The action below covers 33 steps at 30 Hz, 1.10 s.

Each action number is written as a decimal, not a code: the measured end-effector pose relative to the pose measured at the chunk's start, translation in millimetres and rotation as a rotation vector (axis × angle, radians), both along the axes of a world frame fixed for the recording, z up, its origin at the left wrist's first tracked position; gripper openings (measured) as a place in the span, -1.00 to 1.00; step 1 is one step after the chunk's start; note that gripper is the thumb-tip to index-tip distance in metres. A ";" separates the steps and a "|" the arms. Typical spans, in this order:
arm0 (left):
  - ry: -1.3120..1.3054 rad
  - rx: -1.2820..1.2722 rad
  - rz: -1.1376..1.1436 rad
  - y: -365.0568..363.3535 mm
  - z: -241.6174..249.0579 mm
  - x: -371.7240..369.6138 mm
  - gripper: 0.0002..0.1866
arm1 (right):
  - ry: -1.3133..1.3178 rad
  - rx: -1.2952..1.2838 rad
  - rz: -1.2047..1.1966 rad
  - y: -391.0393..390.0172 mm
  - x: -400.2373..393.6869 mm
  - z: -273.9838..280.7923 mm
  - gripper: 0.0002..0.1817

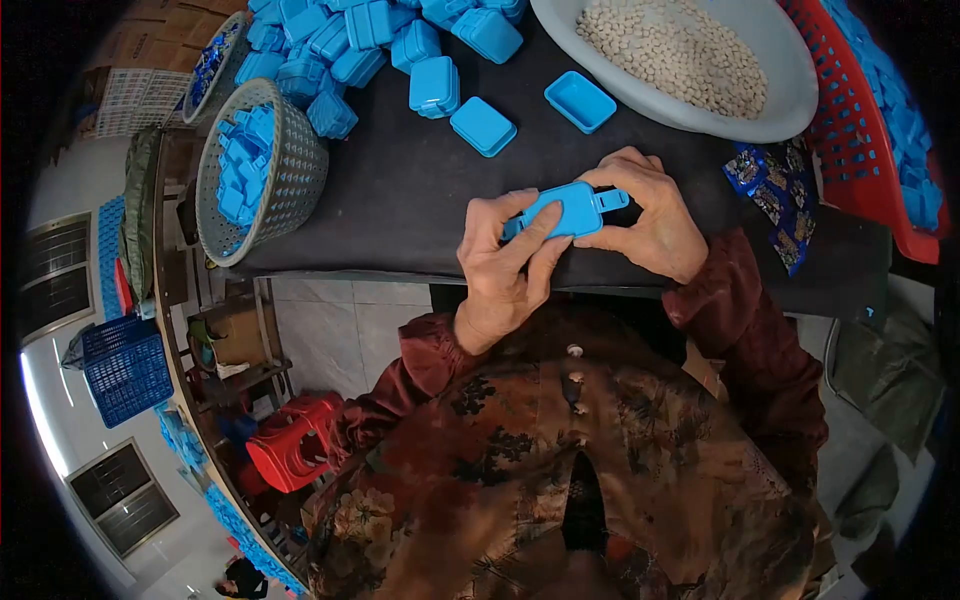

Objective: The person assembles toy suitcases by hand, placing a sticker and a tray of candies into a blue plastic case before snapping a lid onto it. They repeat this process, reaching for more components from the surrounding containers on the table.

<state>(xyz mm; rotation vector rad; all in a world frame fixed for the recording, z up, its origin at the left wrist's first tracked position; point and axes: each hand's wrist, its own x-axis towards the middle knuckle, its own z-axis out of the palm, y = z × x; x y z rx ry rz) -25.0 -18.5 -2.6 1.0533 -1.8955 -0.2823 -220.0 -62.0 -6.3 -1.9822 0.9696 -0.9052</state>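
Note:
Between my hands is a small blue plastic box [578, 207], its lid side up and a slotted clip tab sticking out at the right end. My left hand [503, 262] grips its left end, with the thumb lying across the top. At the other end, my right hand [648, 212] has its thumb and fingers closed about the box by the tab. Whether the lid is latched cannot be made out. Just beyond my hands lie an open-topped blue box half [581, 102] and a blue lid-shaped piece [484, 127] on the dark table [390, 190].
Many closed blue boxes [370, 25] are heaped at the back. A grey basket [290, 190] of blue parts stands left. A pale basin [690, 118] holds whitish pellets [672, 55]. Blue printed packets [778, 200] lie at right beside a red basket [850, 150] of blue pieces.

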 end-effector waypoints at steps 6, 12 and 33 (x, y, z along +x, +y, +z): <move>-0.159 -0.047 0.034 2.3 1.1 1.3 -0.64 | 0.185 -0.391 -0.132 14.1 8.2 12.5 -0.15; 0.040 0.199 -0.079 -6.9 16.9 9.6 -0.75 | 0.372 -0.587 -0.034 10.7 19.3 -0.8 -0.17; -0.046 0.900 -0.802 -66.7 55.0 28.0 -0.60 | 0.154 -0.653 0.004 14.8 6.7 22.7 -0.41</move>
